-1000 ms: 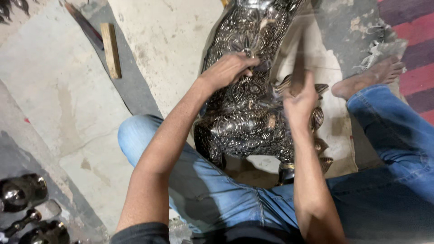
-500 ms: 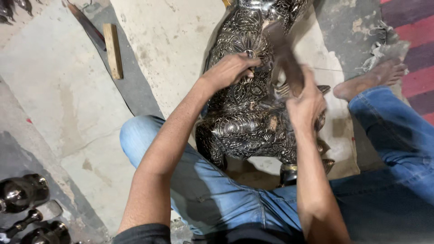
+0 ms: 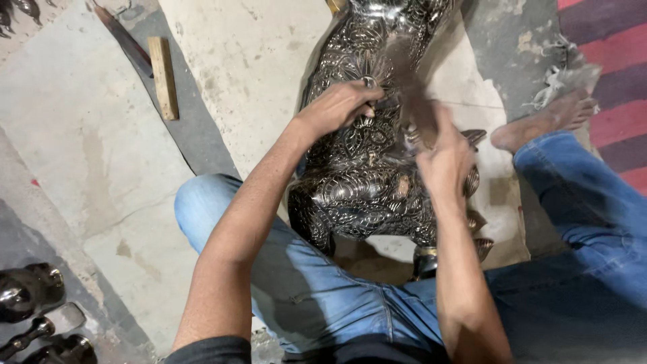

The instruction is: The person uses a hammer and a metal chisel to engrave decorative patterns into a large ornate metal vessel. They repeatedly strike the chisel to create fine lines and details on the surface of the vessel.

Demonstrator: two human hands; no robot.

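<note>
The dark metal figure (image 3: 364, 182), covered all over in engraved leaf and flower patterns, lies on the concrete floor (image 3: 87, 141) between our knees, its bulk reaching from our lap up to the top edge of the view, and a pale sheet (image 3: 499, 222) shows beneath its right side. Our left hand (image 3: 340, 108) rests on the upper part of the figure, fingers curled narrowly around a small tool (image 3: 369, 84) whose tip touches the engraved surface. Our right hand (image 3: 441, 158) is just beside it, over the middle of the figure, closed on a blurred hammer (image 3: 408, 87) that rises toward the left hand; the blur keeps us from telling its shape more exactly. Our legs in blue jeans (image 3: 296, 283) frame the figure on both sides, and our bare right foot (image 3: 546, 121) lies on the floor near a red striped mat (image 3: 606, 74). Well apart, at the upper left, a short wooden block (image 3: 164, 77) lies just beside a long dark metal blade (image 3: 125, 40). At the lower left corner several small dark shiny metal pieces (image 3: 30, 310) stand near the edge of the view.
</note>
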